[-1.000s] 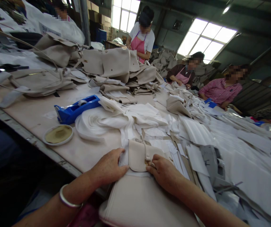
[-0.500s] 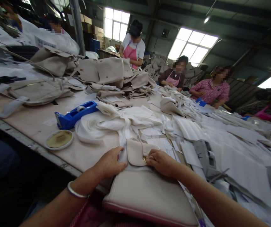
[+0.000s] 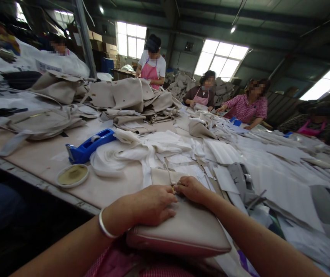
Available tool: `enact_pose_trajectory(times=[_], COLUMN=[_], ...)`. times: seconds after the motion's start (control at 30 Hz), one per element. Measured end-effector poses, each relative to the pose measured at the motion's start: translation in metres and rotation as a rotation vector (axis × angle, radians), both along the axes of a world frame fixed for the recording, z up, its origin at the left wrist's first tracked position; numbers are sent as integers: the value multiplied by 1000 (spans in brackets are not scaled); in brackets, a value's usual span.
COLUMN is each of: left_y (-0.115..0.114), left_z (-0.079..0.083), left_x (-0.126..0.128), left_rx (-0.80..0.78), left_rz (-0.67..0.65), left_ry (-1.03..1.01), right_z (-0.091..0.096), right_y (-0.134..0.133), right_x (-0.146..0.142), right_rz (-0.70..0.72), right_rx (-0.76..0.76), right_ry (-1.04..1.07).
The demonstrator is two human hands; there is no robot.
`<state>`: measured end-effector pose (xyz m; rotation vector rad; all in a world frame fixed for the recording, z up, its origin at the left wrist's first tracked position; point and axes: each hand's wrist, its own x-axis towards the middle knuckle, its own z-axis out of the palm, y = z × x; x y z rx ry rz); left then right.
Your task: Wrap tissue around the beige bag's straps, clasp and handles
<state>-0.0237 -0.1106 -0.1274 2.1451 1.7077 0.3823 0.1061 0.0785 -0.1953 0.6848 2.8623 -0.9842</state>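
A beige handbag (image 3: 185,231) rests at the table's near edge, its base towards me. Its small flap (image 3: 159,176) lies at the far end, partly covered by my hands. There a gold clasp (image 3: 173,189) shows between my fingertips. My right hand (image 3: 191,188) is closed, with its fingers pinched on the strap tab and clasp. From the left, my left hand (image 3: 155,204) lies over the bag with curled fingers, its fingertips meeting the clasp. What exactly its fingertips grip is partly hidden.
A blue tape dispenser (image 3: 91,145), a white roll of foam sheet (image 3: 110,156) and a round dish (image 3: 72,175) sit on the left. A grey tape dispenser (image 3: 241,181) and stacked white sheets (image 3: 286,196) lie right. Bags (image 3: 127,94) are piled behind; co-workers stand beyond.
My left hand has moved right, from beside the flap onto the clasp. My right hand stays at the clasp. The bag's near end has tipped up, and the view has shifted slightly.
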Motion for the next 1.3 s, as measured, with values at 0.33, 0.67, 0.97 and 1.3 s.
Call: enact_pose_trajectory(times=[0.33, 0.67, 0.97, 1.3], left_y=[3, 3, -1, -5], left_z=[-22, -15, -23, -22], left_x=[5, 8, 8, 8], left_rx=[3, 14, 11, 14], left_rz=[-81, -128, -67, -55], left_ry=[48, 170, 162, 150], right_z=[-8, -14, 7, 42], right_y=[-1, -1, -13, -38], right_x=[0, -1, -10, -19], right_rz=[-101, -220, -137, -4], right_rx=[-18, -2, 146, 322], right_ry=[24, -54, -144, -317])
